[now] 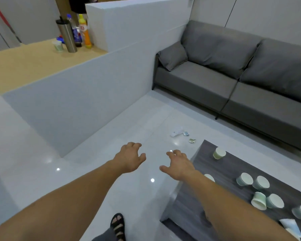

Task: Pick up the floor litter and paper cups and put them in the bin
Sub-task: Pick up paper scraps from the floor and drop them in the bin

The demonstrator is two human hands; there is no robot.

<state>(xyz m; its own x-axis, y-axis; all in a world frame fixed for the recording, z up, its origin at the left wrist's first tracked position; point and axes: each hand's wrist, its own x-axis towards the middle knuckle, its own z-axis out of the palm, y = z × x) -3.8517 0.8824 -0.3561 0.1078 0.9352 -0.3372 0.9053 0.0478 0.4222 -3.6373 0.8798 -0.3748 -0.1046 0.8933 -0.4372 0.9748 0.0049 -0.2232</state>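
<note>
Left grip (130, 156) and right grip (178, 164): both released, fingers loosely spread, holding nothing, above the floor (94, 162). Floor litter (179, 133) lies ahead of them, near the worktop (224, 171) corner. Paper cups (245, 179) sit scattered on the worktop

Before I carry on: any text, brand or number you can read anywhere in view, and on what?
No text can be read for certain.
Label of the orange bottle: a red-and-white mark, too blurred to read.
Label of the blue bottle beside it: too blurred to read.
The floor litter and the paper cups: no legible print.
</note>
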